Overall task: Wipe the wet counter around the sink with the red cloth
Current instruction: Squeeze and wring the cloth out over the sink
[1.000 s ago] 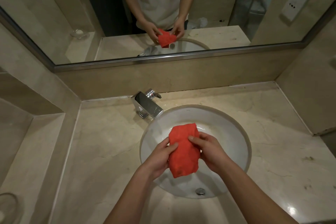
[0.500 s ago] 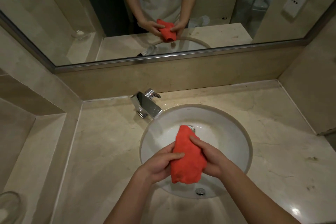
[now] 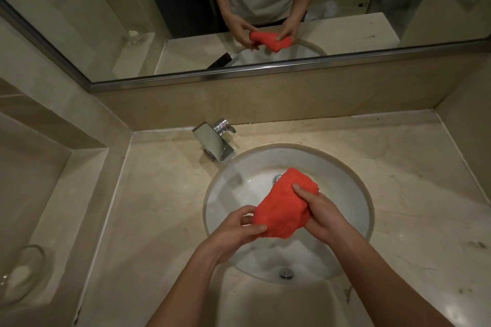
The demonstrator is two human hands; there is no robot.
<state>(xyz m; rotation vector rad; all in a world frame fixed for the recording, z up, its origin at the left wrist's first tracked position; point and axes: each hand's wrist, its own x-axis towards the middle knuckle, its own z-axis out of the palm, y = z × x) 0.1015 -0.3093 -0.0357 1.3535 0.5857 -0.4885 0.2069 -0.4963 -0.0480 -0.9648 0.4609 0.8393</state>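
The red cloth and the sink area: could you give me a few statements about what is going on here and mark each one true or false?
1. Both hands hold the red cloth above the sink. True: the left hand and the right hand each grip it.
2. The cloth lies spread flat on the counter. False: it is bunched up and held over the basin, not touching the counter.
3. Water is running from the faucet. False: no stream shows below the spout.
4. A clear glass dish sits on the lower ledge at the left. True.
5. The mirror reflects the hands and the cloth. True.
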